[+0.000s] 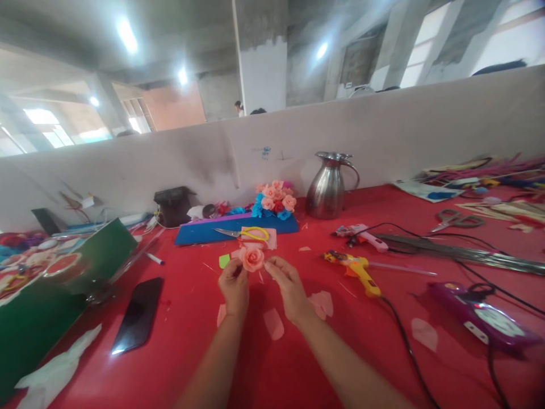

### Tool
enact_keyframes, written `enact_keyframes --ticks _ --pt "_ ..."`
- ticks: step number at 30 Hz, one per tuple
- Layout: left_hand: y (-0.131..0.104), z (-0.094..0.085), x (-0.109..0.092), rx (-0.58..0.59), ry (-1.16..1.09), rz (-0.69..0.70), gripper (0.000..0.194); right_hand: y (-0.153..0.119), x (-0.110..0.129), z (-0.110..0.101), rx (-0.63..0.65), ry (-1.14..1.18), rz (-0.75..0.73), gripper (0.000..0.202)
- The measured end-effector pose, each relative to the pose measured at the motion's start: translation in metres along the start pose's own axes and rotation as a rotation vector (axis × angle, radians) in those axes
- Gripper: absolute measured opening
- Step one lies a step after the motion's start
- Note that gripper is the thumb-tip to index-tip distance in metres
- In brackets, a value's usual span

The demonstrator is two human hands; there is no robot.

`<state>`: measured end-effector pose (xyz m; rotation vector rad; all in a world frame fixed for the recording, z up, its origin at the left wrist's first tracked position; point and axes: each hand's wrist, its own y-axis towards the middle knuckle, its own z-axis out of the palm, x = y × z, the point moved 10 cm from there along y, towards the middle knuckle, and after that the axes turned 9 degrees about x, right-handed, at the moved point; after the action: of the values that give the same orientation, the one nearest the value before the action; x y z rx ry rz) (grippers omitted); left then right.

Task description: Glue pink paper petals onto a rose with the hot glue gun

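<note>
A pink paper rose [252, 258] is held up over the red table between my two hands. My left hand [235, 284] is closed, its fingertips pinching the rose's left side. On the other side, the thumb and fingers of my right hand [287, 284] are drawn together at the edge of the outer petals. Loose pink petals [273, 324] lie below and around my wrists. Just beyond the rose, yellow-handled scissors [242, 233] rest on a pink paper piece and a blue sheet [200, 234].
A yellow glue gun [355, 270], a pink glue gun [364, 236] and a purple power strip [485, 318] with cables occupy the right. Finished flowers [276, 199] and a steel jug [327, 187] stand by the partition. A phone [138, 315] and a green box [46, 324] are left.
</note>
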<state>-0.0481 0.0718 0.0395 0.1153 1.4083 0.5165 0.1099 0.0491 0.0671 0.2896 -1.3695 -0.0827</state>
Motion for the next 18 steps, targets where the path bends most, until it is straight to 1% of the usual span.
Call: enact_keyframes --ticks 4,8,13,18 --pt "0.0 0.001 -0.002 0.03 0.062 0.037 0.01 0.0 -0.003 -0.002 -0.019 0.024 0.004 0.02" --pt "-0.001 0.002 -0.008 0.04 0.116 0.044 0.012 0.0 -0.003 -0.004 -0.056 0.019 0.017 0.019" --pt "-0.003 0.006 -0.011 0.079 0.086 0.047 0.01 0.0 0.001 -0.007 -0.081 0.024 0.023 0.018" --pt "-0.003 0.001 -0.006 0.018 0.092 0.046 0.01 -0.006 0.016 -0.008 -0.088 -0.013 -0.072 0.008"
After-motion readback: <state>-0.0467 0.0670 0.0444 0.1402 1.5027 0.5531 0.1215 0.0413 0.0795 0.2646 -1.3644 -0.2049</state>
